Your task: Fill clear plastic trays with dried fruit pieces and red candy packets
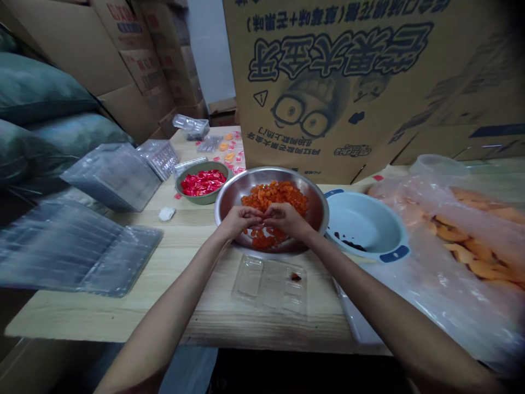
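Observation:
My left hand [240,219] and my right hand [285,218] meet over the near rim of a steel bowl [229,194] filled with orange dried fruit pieces [274,198]. Both hands have their fingers pinched together where they touch; they seem to hold a small piece between them, which I cannot make out. Below the hands lies a clear plastic tray [268,280] with compartments, one holding a small dark bit [296,277].
A green bowl of red wrapped sweets [203,182] sits left of the steel bowl. A pale blue basin [363,221] with dark bits stands right. A plastic bag of orange slices [471,241] lies far right. Stacks of clear trays [110,175] sit left. A big carton [348,82] stands behind.

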`<action>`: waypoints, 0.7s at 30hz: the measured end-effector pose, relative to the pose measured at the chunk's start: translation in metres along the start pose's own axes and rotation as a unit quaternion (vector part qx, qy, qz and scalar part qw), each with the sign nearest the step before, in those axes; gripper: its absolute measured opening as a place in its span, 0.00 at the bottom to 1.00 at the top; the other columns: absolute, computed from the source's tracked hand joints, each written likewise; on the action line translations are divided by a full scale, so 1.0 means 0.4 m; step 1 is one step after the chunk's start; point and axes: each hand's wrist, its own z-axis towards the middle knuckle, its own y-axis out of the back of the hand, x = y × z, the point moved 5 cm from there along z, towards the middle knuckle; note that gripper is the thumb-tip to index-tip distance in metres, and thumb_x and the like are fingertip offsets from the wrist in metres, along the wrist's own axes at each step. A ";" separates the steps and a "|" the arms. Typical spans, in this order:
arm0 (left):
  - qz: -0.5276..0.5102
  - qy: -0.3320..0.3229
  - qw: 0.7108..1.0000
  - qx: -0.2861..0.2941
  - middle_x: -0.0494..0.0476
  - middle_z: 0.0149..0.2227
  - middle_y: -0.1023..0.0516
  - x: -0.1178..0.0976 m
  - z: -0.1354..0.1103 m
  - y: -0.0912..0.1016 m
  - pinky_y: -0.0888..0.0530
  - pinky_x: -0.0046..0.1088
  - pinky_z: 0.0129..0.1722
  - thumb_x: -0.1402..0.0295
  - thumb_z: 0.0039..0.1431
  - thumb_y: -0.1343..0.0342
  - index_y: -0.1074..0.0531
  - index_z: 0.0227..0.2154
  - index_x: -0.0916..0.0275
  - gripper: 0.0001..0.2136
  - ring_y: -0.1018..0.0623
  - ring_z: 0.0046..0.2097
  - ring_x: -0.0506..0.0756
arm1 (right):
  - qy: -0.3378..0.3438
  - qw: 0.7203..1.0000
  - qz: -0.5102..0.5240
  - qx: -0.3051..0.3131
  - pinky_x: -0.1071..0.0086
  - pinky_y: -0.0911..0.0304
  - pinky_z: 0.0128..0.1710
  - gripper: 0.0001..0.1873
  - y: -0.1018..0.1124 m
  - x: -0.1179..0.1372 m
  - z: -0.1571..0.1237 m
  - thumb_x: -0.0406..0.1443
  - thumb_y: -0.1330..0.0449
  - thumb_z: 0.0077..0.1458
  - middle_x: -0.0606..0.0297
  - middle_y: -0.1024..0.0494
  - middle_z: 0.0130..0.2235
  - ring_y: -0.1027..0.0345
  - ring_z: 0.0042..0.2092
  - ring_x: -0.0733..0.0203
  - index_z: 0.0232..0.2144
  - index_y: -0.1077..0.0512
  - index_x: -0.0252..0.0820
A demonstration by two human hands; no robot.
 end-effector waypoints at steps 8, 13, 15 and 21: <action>-0.085 -0.049 0.990 -0.099 0.59 0.39 0.14 -0.067 -0.158 -0.035 0.21 0.32 0.41 0.56 0.50 0.28 0.17 0.45 0.65 0.22 0.19 0.36 0.53 | -0.010 0.980 0.163 -0.113 0.65 0.27 0.35 0.17 0.072 0.083 -0.192 0.48 0.28 0.48 0.67 0.20 0.31 0.25 0.33 0.59 0.33 0.25 0.44; 0.054 -0.095 0.989 -0.099 0.57 0.41 0.16 -0.055 -0.339 -0.118 0.23 0.32 0.42 0.62 0.61 0.37 0.17 0.45 0.59 0.12 0.20 0.38 0.54 | -0.019 0.995 -0.022 -0.095 0.66 0.31 0.37 0.04 0.032 0.067 -0.428 0.37 0.35 0.59 0.63 0.18 0.35 0.25 0.36 0.58 0.34 0.20 0.44; 0.051 -0.049 0.994 -0.079 0.56 0.37 0.17 -0.007 -0.383 -0.159 0.23 0.32 0.39 0.62 0.61 0.38 0.18 0.44 0.60 0.11 0.21 0.35 0.54 | -0.033 0.994 -0.061 -0.086 0.64 0.30 0.41 0.04 -0.017 0.022 -0.488 0.32 0.36 0.58 0.62 0.18 0.36 0.24 0.39 0.56 0.33 0.20 0.44; 0.052 0.010 0.995 -0.083 0.52 0.29 0.22 0.092 -0.425 -0.244 0.26 0.28 0.33 0.62 0.61 0.40 0.25 0.36 0.59 0.06 0.23 0.32 0.53 | -0.004 0.984 -0.143 -0.105 0.57 0.30 0.50 0.09 -0.101 -0.055 -0.522 0.26 0.37 0.58 0.57 0.19 0.41 0.26 0.46 0.51 0.34 0.20 0.44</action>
